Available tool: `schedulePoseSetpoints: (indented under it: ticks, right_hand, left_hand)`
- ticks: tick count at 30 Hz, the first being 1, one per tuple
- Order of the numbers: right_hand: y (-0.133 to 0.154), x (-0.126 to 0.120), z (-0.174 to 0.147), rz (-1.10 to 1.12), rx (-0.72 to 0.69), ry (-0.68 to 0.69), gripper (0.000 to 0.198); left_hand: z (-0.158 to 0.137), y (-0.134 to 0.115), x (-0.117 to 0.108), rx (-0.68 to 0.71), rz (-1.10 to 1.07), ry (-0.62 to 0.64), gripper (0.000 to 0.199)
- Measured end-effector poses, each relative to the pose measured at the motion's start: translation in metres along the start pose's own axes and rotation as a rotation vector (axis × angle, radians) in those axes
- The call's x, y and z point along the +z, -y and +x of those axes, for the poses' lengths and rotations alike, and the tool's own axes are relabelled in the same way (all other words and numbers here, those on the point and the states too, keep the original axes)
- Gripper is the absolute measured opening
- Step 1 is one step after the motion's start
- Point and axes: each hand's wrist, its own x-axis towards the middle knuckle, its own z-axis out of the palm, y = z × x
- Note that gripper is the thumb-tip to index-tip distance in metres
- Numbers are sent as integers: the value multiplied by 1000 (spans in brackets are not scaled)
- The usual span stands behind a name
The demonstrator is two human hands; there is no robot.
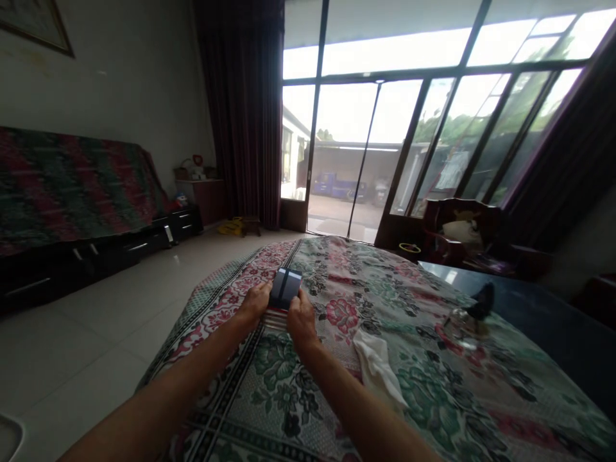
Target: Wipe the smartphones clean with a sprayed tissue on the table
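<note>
Both my hands grip a small box-like thing with a dark glossy top (pixel 285 289) over the flowered cloth. Its top mirrors the bright window, and a thin red edge and pale layered bands show along its near side; its exact kind I cannot make out. My left hand (pixel 257 300) closes on its left side. Around the right near corner my right hand (pixel 302 319) is wrapped, thumb along the edge. A crumpled white cloth (pixel 378 366) lies to the right of my right forearm. The flowered tablecloth (pixel 283 378) spreads beneath everything.
A clear glass bowl (pixel 464 327) with a dark object beside it sits on the right. Past it is a dark glossy surface (pixel 539 333). Beyond the table are a glass door (pixel 353 160), a wooden chair (pixel 462 224) and, left, a cloth-covered item on a black cabinet (pixel 139 247).
</note>
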Motion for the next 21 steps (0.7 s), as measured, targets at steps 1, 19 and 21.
schedulePoseSetpoints:
  ticks: [1,19,21]
  right_hand:
    - [0,17,-3,-4,37,16,40]
    - [0,96,0,-151,6,242,28]
    - [1,89,0,-160,-29,271,27]
  left_hand:
    - [2,3,-15,-12,14,-31,18]
    - [57,35,-112,-33,114,9,22]
    - [58,36,-112,-18,154,-19,24]
